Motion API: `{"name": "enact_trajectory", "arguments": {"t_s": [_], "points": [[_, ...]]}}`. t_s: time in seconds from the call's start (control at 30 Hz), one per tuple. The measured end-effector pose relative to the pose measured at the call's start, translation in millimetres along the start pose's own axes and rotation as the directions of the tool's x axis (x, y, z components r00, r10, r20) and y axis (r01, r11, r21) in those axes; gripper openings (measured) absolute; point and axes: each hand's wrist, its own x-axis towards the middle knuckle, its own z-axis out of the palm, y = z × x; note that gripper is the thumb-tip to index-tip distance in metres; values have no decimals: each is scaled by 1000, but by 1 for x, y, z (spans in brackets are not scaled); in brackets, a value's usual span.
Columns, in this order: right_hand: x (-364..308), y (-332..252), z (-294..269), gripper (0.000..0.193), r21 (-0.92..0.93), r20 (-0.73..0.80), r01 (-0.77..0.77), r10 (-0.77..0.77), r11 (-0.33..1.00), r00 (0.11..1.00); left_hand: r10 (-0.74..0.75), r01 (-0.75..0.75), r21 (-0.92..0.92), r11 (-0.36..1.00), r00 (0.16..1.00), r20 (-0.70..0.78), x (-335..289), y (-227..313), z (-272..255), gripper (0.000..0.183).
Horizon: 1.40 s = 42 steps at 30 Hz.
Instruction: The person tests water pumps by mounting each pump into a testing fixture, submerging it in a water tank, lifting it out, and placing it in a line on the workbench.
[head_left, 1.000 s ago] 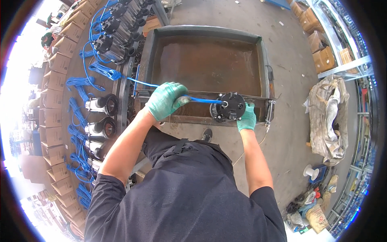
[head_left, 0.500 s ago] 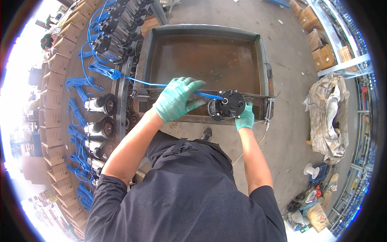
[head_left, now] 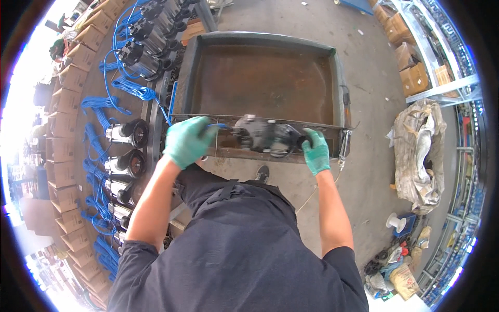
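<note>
A black and silver submersible pump (head_left: pixel 260 136), smeared by motion, lies tilted on its side over the near edge of a metal water tank (head_left: pixel 335 78). My left hand (head_left: pixel 188 143), in a green glove, is closed round the blue cable (head_left: pixel 219 126) beside the pump's left end. Also gloved in green, my right hand (head_left: pixel 317 153) grips the black outlet at the pump's right end. Its fingertips are partly hidden behind that end.
Several similar pumps (head_left: pixel 127 133) with coiled blue cables (head_left: pixel 132 89) line the left side. Open cardboard boxes (head_left: pixel 63 127) stand farther left. To the right are a crumpled sack (head_left: pixel 416 156), a white spool (head_left: pixel 396 222) and shelving (head_left: pixel 442 86).
The pump has tipped from upright to sideways, and its top has swung left. My left hand has moved left and down. My right hand has shifted from behind the pump to its right end.
</note>
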Motion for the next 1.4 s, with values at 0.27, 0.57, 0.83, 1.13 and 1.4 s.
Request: {"name": "enact_trajectory", "arguments": {"t_s": [0.27,0.57,0.83,1.13,1.4], "points": [[12,-135,38,20,-5,99,216,-214,976,972,-429,344,347,872,879,207,-38,-106,37,36],[-13,-33,0,29,-27,-48,61,-62,998,997,-86,108,-158,982,987,135,-19,-23,-23,22],[-25,42,39,26,30,-218,-137,140,990,966,237,-230,-66,971,961,143,33,31,19,24],[-29,95,34,32,524,273,-509,432,682,860,42,-50,93,994,995,92,31,-60,-20,15],[-23,22,17,68,603,417,-530,330,597,847,-398,273,517,811,906,147,50,-250,-82,56]]}}
